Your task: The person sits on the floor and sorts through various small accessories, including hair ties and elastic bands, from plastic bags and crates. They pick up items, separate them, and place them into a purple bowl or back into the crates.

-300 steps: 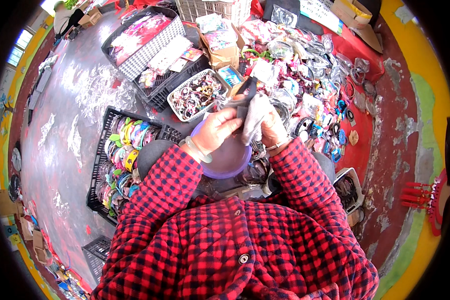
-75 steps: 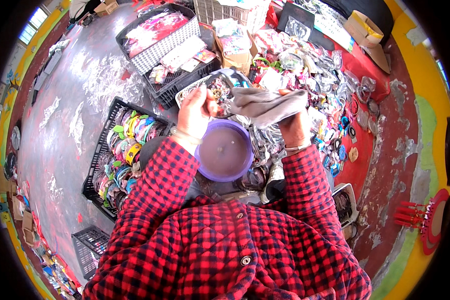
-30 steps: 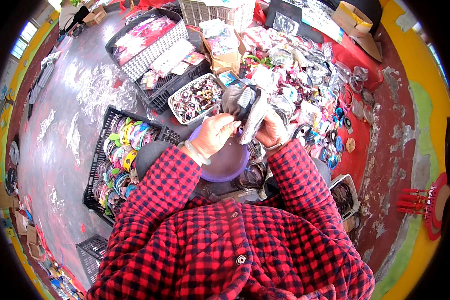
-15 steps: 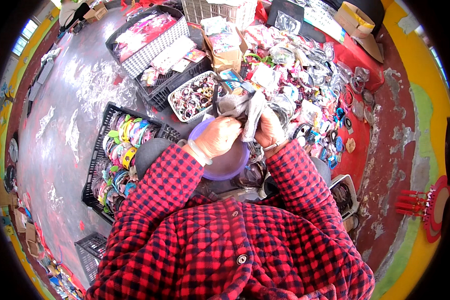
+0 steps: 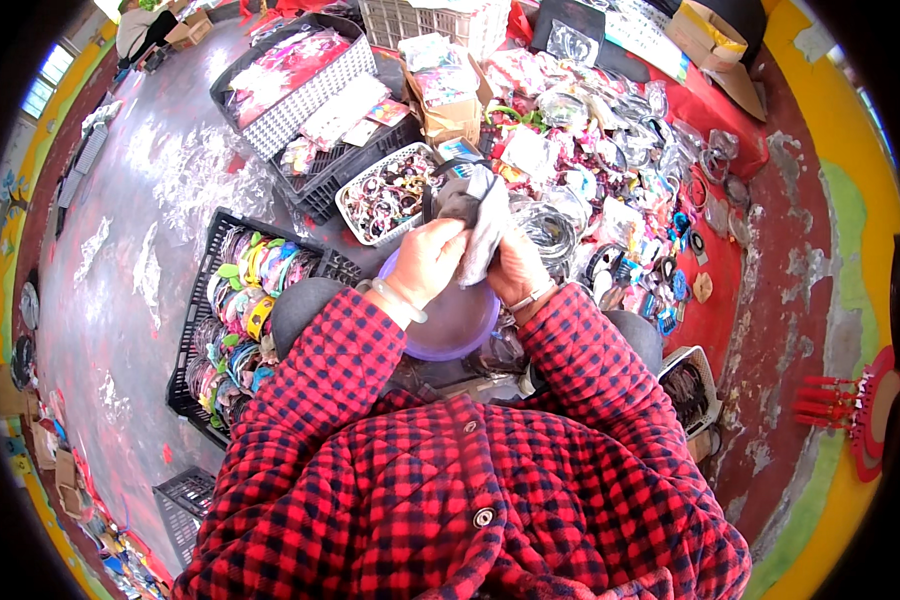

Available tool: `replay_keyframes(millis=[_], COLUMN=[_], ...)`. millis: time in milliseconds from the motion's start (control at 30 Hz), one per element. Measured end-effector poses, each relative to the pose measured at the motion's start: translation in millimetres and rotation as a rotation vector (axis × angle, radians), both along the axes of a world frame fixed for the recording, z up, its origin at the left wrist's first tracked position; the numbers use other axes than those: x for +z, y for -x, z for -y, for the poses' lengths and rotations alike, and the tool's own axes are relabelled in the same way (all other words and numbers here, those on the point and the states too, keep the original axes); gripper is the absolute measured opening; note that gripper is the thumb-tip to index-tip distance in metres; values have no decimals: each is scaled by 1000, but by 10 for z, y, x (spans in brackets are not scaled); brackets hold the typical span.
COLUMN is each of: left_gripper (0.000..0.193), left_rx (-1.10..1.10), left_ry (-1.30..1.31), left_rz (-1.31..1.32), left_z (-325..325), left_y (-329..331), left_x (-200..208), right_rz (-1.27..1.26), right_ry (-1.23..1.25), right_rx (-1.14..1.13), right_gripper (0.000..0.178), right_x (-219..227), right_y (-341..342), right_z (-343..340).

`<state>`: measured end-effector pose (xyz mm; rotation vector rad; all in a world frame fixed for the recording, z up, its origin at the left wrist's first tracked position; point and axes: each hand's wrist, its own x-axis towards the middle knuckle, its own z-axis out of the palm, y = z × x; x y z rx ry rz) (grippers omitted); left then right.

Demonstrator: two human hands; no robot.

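Pinching a pale grey cloth (image 5: 485,225) between my two hands, I have it up in front of me, over the far side of the purple basin (image 5: 440,354). Its long axis runs away from me, the far end leaning slightly right, and its near end hangs in the gap between my palms. My left hand (image 5: 430,262) is closed, thumb against curled fingers, at the cloth's left edge; my right hand (image 5: 518,268) curls partly round its right side, nearer the hanging end. A dark strip (image 5: 429,206) arches beyond my left knuckles; I cannot tell whether it joins the cloth. Farther left and beyond sits a white basket (image 5: 385,239) of hair ties; bagged accessories (image 5: 550,228) heap to the right.
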<state>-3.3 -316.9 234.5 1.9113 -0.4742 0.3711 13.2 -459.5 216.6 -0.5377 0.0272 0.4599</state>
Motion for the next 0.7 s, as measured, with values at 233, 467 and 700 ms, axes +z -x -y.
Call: replay_keyframes(millis=[233,467,700], left_gripper=[8,16,38], left_rx=[2,151,-198], left_ry=[-127,13,1021], left_rz=[78,110,-814], left_z=[-22,-55,-117], left_y=[-23,-67,-115], left_x=[-55,68,-85], right_rz=[33,222,607], right_ry=[91,313,967], right_rx=[59,-94,170], right_gripper=[27,24,17], right_x=[14,161,104], right_y=[30,-114,-47], right_z=[-5,190,76])
